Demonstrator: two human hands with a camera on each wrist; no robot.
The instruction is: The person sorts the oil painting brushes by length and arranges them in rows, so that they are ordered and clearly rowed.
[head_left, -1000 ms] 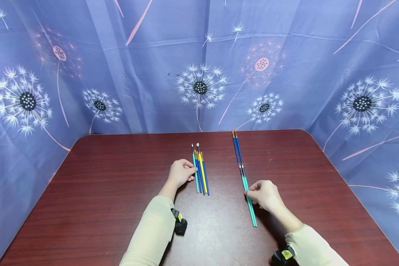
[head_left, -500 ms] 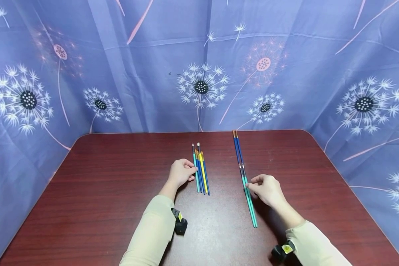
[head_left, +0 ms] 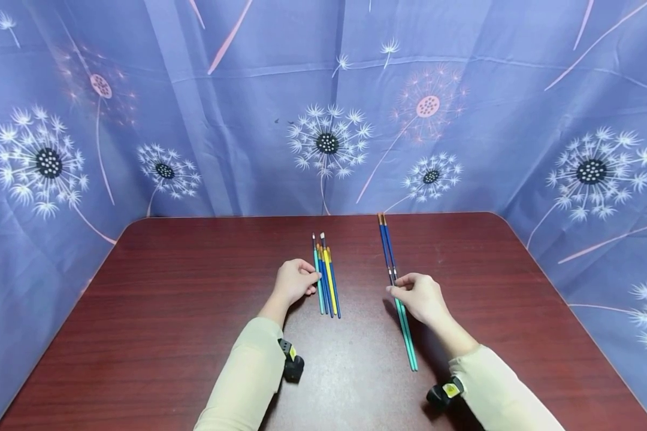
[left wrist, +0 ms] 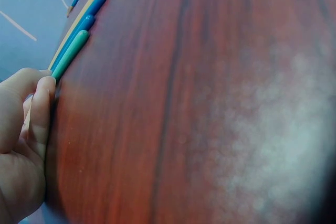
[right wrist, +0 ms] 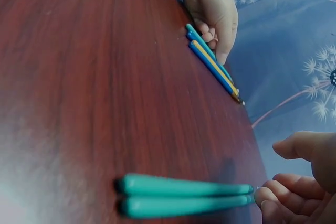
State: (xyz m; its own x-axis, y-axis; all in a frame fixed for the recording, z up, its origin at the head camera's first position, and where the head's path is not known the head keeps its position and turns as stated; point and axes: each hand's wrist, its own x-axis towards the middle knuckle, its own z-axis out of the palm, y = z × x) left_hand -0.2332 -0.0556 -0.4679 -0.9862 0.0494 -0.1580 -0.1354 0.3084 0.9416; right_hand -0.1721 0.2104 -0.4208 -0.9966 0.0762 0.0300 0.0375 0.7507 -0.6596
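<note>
My left hand (head_left: 293, 280) pinches a teal paintbrush (head_left: 320, 296) between thumb and index finger. That brush lies at the left side of a bunch with a yellow paintbrush (head_left: 330, 284) and several blue paintbrushes (head_left: 336, 296), bristles pointing away from me. My right hand (head_left: 423, 297) hovers over the upper part of two teal paintbrushes (head_left: 406, 335) lying side by side. In the right wrist view its thumb (right wrist: 296, 145) stands apart from the fingers, and the fingertips are close to the brushes. Two blue paintbrushes (head_left: 386, 239) lie in line beyond the teal pair, reaching the table's far edge.
The dark red wooden table (head_left: 183, 311) has rounded far corners. Blue curtains (head_left: 248, 120) with a dandelion print hang behind it and at both sides. Black wrist cameras (head_left: 293, 366) are strapped over the pale sleeves (head_left: 248, 368).
My right hand has moved away from me and slightly left, along the teal pair toward their bristle ends. The left hand and the brushes have stayed in place.
</note>
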